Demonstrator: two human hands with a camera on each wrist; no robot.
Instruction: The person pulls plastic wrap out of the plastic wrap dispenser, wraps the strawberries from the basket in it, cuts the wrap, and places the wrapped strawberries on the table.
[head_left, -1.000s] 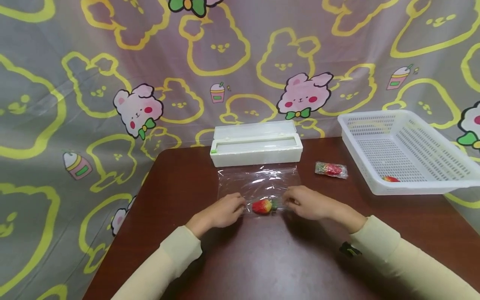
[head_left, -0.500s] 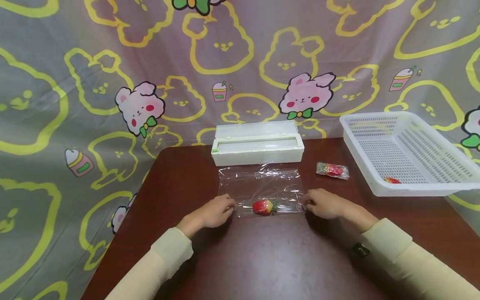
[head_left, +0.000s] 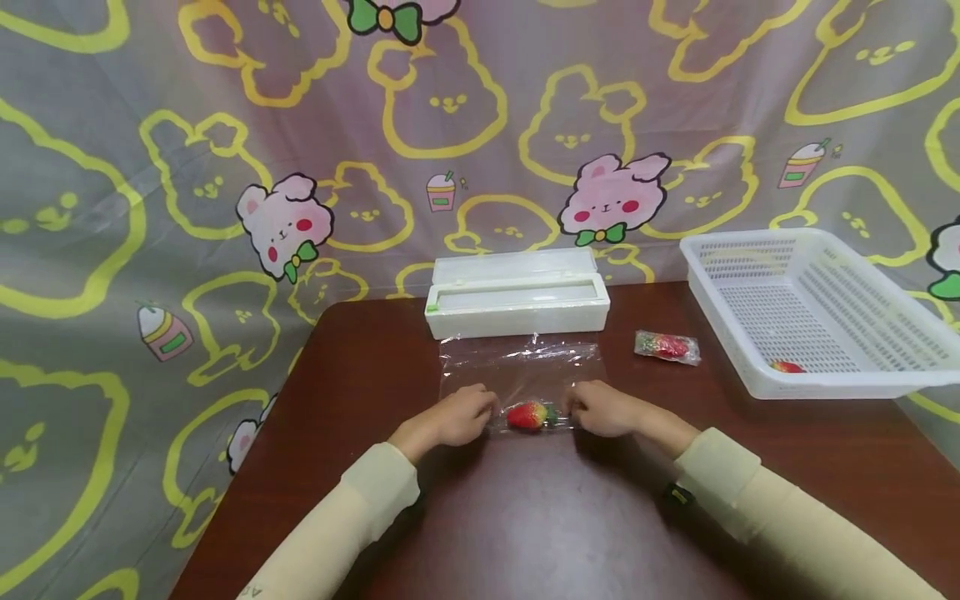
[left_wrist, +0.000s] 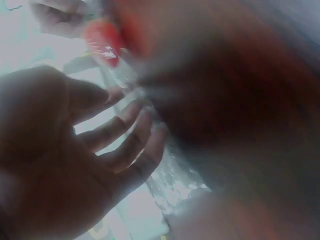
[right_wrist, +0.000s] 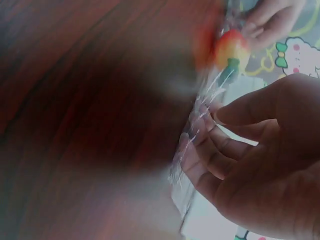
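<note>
A toy strawberry (head_left: pixel 529 415), red with a pale yellow top and green leaves, lies under the near edge of a sheet of clear cling film (head_left: pixel 517 379) on the table. My left hand (head_left: pixel 465 414) is just left of it, thumb and fingertips pinching the film's near edge. On the other side my right hand (head_left: pixel 606 408) pinches the same edge, close to the leaves. In the right wrist view the wrinkled film (right_wrist: pixel 192 132) runs along my fingertips, and the strawberry (right_wrist: pixel 232 50) sits between both hands.
Behind the film stands a white cling film box (head_left: pixel 519 317), its lid up against the patterned curtain (head_left: pixel 495 175). A wrapped strawberry (head_left: pixel 667 347) lies to the right. Beside it, a white plastic basket (head_left: pixel 840 383) contains another strawberry (head_left: pixel 787 367). All rest on a brown table (head_left: pixel 360 367).
My hands first moved apart along the film's near edge, then came back in toward the strawberry. The strawberry stays in almost the same place.
</note>
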